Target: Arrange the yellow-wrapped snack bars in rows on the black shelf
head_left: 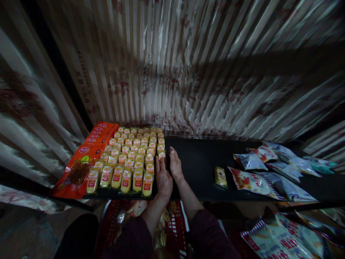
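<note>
Small yellow wrapped cakes [125, 181] with red and white labels stand in several close rows on the left half of a black shelf [196, 158]. My left hand [164, 181] is at the right edge of these rows, fingers stretched forward. Its fingertips reach the front of the rightmost column; whether they press on a cake is hard to make out. My right hand [176, 164] is held flat on edge just to the right, palm facing the cakes, fingers stretched out. A narrow gap lies between the two hands, and neither grasps anything.
Overlapping orange snack packets [81, 162] lie left of the cakes. One wrapped cake [221, 177] lies alone on the right, near several snack bags [253, 181]. Below the shelf are a red box [107, 219] of wrapped items and more bags [285, 233]. A striped curtain [172, 72] hangs behind.
</note>
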`<state>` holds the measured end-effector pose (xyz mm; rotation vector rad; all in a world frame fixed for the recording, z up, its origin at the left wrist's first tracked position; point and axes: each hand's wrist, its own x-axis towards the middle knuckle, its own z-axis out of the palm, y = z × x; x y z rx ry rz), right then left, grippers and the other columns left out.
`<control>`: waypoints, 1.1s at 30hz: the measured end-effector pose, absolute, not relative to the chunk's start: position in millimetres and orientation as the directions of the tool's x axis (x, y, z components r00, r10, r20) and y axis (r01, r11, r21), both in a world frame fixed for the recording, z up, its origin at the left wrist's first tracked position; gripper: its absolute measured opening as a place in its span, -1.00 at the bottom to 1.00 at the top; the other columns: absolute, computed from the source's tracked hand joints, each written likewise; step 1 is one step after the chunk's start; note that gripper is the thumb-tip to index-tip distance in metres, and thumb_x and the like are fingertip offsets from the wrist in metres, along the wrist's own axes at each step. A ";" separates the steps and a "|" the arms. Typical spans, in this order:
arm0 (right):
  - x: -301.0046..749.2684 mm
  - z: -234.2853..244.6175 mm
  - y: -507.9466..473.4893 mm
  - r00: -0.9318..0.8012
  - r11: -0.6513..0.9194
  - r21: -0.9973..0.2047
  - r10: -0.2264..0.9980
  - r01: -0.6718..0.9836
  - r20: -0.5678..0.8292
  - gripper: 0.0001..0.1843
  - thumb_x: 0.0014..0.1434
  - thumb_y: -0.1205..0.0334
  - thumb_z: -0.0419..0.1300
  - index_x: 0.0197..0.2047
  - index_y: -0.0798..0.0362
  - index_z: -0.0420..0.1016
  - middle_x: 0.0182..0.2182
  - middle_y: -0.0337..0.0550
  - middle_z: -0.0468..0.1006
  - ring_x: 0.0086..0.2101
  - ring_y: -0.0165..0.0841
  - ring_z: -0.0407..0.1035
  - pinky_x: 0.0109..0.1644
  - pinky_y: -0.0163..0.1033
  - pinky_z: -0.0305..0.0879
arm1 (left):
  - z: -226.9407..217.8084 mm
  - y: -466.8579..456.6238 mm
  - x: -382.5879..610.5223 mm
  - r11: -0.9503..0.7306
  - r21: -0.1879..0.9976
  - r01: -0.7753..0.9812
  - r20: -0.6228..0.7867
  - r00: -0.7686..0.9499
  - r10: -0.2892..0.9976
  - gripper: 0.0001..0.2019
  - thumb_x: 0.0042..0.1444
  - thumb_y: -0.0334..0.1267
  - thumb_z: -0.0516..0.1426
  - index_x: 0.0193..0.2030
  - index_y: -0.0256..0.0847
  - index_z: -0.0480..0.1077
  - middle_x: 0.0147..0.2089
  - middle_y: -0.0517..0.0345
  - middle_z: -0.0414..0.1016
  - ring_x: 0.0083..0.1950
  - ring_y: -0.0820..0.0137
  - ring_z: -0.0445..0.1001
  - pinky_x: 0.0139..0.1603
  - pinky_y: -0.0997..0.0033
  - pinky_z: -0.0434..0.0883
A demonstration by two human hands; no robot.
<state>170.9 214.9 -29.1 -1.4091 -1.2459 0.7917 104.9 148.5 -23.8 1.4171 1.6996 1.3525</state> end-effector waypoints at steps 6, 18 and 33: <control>162.8 -32.3 252.6 0.221 0.059 -0.992 0.972 0.115 0.084 -0.30 0.22 -0.25 -0.13 0.25 0.00 0.26 0.26 -0.16 0.24 0.28 -0.30 0.04 0.38 -0.08 -0.13 | -22.7 148.0 105.3 -0.056 0.903 0.425 0.199 -0.300 0.933 -0.40 0.09 -0.55 -0.14 0.31 -0.31 0.14 0.43 -0.08 -0.08 0.41 0.32 0.00 0.39 0.30 0.07; 147.7 -37.6 267.3 0.150 0.104 -0.993 0.982 0.057 0.111 -0.32 0.23 -0.28 -0.19 0.19 -0.06 0.34 0.10 -0.20 0.47 0.10 -0.29 0.33 0.21 -0.14 0.22 | -29.0 154.2 104.6 -0.070 0.909 0.412 0.202 -0.288 0.936 -0.46 0.17 -0.45 -0.13 0.31 -0.26 0.14 0.44 0.01 -0.08 0.44 0.37 -0.12 0.42 0.32 -0.04; 155.4 -44.5 288.8 0.248 0.047 -0.998 0.967 0.042 0.056 -0.23 0.21 -0.31 -0.19 0.24 0.06 0.27 0.25 -0.09 0.26 0.24 -0.27 0.14 0.30 -0.12 0.08 | -31.4 153.3 106.3 -0.096 0.880 0.465 0.259 -0.302 0.917 -0.39 0.08 -0.56 -0.14 0.32 -0.29 0.13 0.44 -0.02 -0.10 0.45 0.33 -0.21 0.44 0.19 -0.09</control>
